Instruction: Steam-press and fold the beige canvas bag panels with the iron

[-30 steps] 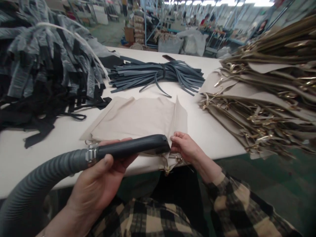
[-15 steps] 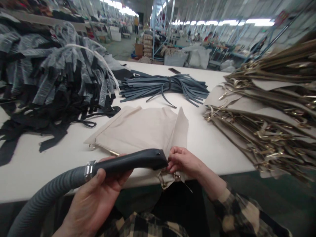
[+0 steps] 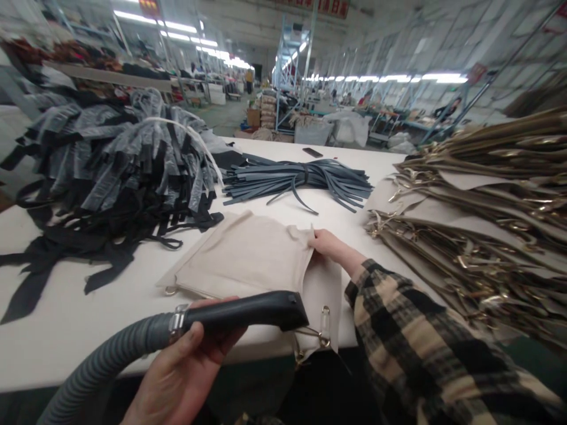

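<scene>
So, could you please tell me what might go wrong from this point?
Two risks, as I judge it:

1. The nozzle in the left hand has its tip close to the gold clip, so it might snag there.

2. The cloth is pinched at its right side by the right hand, while its near corner reaches the front edge of the table. If that grip slips, the corner could sag over the edge.

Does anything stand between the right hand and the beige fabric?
Nothing visible does: the right hand pinches the beige fabric by its far right corner. The black nozzle, in the left hand, sits nearer the wearer, not between them.
</scene>
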Demonstrator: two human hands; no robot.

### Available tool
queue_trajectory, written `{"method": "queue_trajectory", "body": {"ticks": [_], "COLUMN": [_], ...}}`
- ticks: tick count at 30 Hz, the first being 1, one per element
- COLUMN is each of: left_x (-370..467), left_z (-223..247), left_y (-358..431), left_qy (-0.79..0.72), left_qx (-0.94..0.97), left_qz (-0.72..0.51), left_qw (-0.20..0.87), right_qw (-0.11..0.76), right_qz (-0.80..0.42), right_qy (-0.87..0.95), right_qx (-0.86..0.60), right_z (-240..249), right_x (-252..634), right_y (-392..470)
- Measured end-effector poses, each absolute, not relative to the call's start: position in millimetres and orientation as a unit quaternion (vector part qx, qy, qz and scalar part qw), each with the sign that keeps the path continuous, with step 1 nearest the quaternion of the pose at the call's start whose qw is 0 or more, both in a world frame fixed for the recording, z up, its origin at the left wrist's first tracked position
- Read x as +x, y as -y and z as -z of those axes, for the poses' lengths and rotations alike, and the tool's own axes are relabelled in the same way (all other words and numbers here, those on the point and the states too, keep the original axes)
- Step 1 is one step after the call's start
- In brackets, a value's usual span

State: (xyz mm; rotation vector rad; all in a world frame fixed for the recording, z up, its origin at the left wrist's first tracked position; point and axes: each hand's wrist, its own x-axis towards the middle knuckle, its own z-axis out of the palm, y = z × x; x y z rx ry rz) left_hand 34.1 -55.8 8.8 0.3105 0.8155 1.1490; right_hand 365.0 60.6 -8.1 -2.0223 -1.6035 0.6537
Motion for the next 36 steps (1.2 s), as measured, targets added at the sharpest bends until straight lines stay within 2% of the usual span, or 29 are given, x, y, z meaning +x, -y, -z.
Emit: {"method": "queue_trajectory", "body": {"ticks": [6,11,18,25,34,36], "left_x": [45.7,99.9,157.7,145.4,152.1,140.0], "left_z": [-43.5,-46.4,-27.8,-34.8,-27.7,-33.0], "left_y": [12.2,-13.8,-43.8,-37.4,-60.5,-64.7], "left_qy": [-0.309,-0.254,-0.250,-0.265,-0.283,-0.273], "left_qx": [0.152,0.143,0.113,0.108,0.092,0.106], "left_qz": [-0.626,-0.615,-0.604,-0.601,-0.605,-0.619], "left_qw": [0.699,0.733,0.748,0.746,0.738,0.729], "right_qw": [0.463,0.544,0.558,0.570,0.526,0.505], "right_qz": [-0.393,-0.423,-0.454,-0.443,-0.390,-0.329], "right_qy": [0.459,0.407,0.401,0.399,0.475,0.536], "right_qx": [-0.648,-0.599,-0.567,-0.565,-0.588,-0.591], "right_z": [38.3,48.0,53.3,64.5,58.5,56.0], "right_x": [354.3,342.3,347.9,345.4,346.1,344.2], "right_y": [-10.2,-1.9,-3.3,-2.7,-0.8,4.5]}}
